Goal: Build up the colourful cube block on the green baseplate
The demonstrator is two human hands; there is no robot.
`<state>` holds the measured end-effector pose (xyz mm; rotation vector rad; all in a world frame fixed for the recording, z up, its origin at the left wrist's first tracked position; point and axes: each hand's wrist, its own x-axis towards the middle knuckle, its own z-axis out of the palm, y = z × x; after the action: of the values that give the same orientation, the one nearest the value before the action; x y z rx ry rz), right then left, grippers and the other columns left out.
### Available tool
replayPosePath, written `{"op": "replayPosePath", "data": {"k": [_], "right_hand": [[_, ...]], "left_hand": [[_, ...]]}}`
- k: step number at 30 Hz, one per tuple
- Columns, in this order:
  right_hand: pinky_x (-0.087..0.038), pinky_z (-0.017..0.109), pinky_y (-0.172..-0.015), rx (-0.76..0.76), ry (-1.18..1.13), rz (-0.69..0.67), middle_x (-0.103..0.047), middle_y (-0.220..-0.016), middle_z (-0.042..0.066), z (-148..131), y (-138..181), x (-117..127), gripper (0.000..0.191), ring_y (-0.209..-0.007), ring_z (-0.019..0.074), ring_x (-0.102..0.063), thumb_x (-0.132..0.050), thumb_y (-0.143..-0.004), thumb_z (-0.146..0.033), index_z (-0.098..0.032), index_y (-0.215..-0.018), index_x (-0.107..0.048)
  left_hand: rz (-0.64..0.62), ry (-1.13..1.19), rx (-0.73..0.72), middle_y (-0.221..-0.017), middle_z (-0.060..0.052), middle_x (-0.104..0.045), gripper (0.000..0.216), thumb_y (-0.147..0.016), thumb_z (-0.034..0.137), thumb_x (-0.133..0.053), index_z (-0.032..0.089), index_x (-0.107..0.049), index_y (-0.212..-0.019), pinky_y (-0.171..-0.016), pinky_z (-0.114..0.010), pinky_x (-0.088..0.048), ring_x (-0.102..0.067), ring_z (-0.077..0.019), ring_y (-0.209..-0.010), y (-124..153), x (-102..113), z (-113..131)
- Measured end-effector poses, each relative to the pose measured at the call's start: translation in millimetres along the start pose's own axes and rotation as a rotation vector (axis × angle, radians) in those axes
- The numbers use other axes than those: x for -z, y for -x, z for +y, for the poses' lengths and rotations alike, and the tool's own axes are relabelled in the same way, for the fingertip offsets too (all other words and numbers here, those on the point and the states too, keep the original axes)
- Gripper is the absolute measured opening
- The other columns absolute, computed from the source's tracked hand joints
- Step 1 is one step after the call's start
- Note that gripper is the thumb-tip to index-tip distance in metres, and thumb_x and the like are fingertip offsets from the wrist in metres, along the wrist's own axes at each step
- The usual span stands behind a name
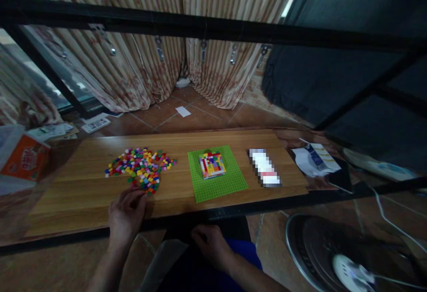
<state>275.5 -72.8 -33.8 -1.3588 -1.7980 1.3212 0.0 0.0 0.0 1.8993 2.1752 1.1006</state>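
Nearest the camera, the right hand [211, 243] rests low at the person's lap, below the front edge of the wooden table [83, 194], fingers loosely curled and gripping nothing that shows; the left hand [125, 214] lies palm down on the tabletop near its front edge, fingers stretched forward so that the fingertips [140, 194] touch the near rim of the pile of small coloured bricks [142, 167]; whether a brick is pinched under them cannot be told, though the hand looks slack rather than clenched; the pile spreads loosely over the left-centre of the board; to its right, well apart from the left hand, lies a green baseplate [230, 181], and on its far half sits a small square block of stacked coloured bricks [212, 164]; further right on the wood lies a white oblong item, blurred out [265, 167]; an orange box [25, 158] stands at the left end; papers [313, 158] lie beyond the right end; a fan [333, 256] sits on the floor at lower right
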Motion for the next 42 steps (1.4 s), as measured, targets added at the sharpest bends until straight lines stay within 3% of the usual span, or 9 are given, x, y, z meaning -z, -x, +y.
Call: {"op": "replayPosePath", "data": {"k": [8, 20, 26, 33, 37, 42], "right_hand": [[-0.043, 0.026, -0.070, 0.007, 0.006, -0.043, -0.072, -0.083, 0.005, -4, 3, 4, 0.027, -0.078, 0.0183, -0.067, -0.047, -0.095, -0.029, -0.019, -0.087, -0.070], [-0.037, 0.025, -0.060, -0.012, 0.027, -0.057, -0.062, -0.069, 0.001, -1, 5, 4, 0.035, -0.066, 0.0152, -0.056, -0.043, -0.097, -0.038, -0.019, -0.079, -0.066], [-0.037, 0.025, -0.061, 0.000, 0.029, -0.055, -0.060, -0.068, 0.000, 3, 5, 2, 0.034, -0.065, 0.0147, -0.056, -0.042, -0.097, -0.038, -0.019, -0.080, -0.065], [-0.038, 0.024, -0.060, 0.013, 0.021, -0.036, -0.060, -0.067, 0.000, 1, 6, 2, 0.034, -0.064, 0.0139, -0.056, -0.044, -0.097, -0.036, -0.018, -0.079, -0.066], [-0.042, 0.024, -0.063, 0.033, -0.011, 0.034, -0.066, -0.074, 0.002, -13, 10, 7, 0.032, -0.069, 0.0149, -0.060, -0.045, -0.097, -0.034, -0.019, -0.087, -0.070], [-0.049, 0.025, -0.069, 0.051, -0.115, 0.241, -0.071, -0.091, 0.006, -44, 7, 23, 0.025, -0.082, 0.0174, -0.065, -0.051, -0.095, -0.034, -0.022, -0.102, -0.072]], "left_hand": [[-0.043, -0.051, 0.016, -0.103, -0.008, -0.072, 0.023, -0.083, 0.033, -0.057, 0.022, -0.073, -0.095, -0.092, -0.044, -0.047, -0.067, -0.0271, -0.099, 3, -1, 18], [-0.073, -0.084, 0.044, -0.098, -0.008, -0.073, 0.015, -0.085, 0.027, -0.055, 0.022, -0.069, -0.088, -0.093, -0.046, -0.045, -0.065, -0.0270, -0.099, 5, 1, 30], [-0.037, 0.092, 0.056, -0.092, -0.007, -0.071, 0.017, -0.088, 0.028, -0.050, 0.020, -0.064, -0.093, -0.082, -0.035, -0.053, -0.068, -0.0218, -0.089, 7, 2, 37], [-0.086, 0.281, 0.046, -0.102, -0.008, -0.072, 0.024, -0.090, 0.027, -0.048, 0.020, -0.066, -0.104, -0.091, -0.034, -0.054, -0.068, -0.0205, -0.098, 8, -4, 70], [-0.186, 0.421, 0.083, -0.093, -0.005, -0.072, 0.021, -0.089, 0.027, -0.049, 0.021, -0.068, -0.097, -0.084, -0.030, -0.055, -0.068, -0.0179, -0.091, 20, -7, 91], [-0.307, 0.628, 0.147, -0.088, -0.002, -0.073, 0.020, -0.087, 0.026, -0.053, 0.023, -0.073, -0.092, -0.079, -0.026, -0.056, -0.069, -0.0154, -0.084, 45, -12, 122]]}}
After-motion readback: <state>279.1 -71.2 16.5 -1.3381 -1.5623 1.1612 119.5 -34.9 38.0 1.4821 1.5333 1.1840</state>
